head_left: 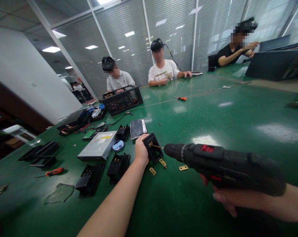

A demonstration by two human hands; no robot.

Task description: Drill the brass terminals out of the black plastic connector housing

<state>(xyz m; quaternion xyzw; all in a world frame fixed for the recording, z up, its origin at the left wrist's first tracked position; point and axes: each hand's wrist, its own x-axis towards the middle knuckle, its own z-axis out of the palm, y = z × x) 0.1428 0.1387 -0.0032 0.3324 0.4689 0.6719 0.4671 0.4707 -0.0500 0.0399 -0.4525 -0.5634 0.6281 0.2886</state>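
Green table (233, 121); left hand (141, 150) gripping black housing (154, 155); right hand (226, 197) wrapped round drill (228, 164), bit (158, 146) reaching into housing.

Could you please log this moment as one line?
left grip: holds black housing | right grip: holds power drill, bit pointed into housing | table: brass plates near housing

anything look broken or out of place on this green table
One thing: the flat greyish scrap at lower left, near the orange screwdriver. Its jagged outline looks torn or snapped, unlike the straight-edged black housing in the left hand. I see no obvious spill.
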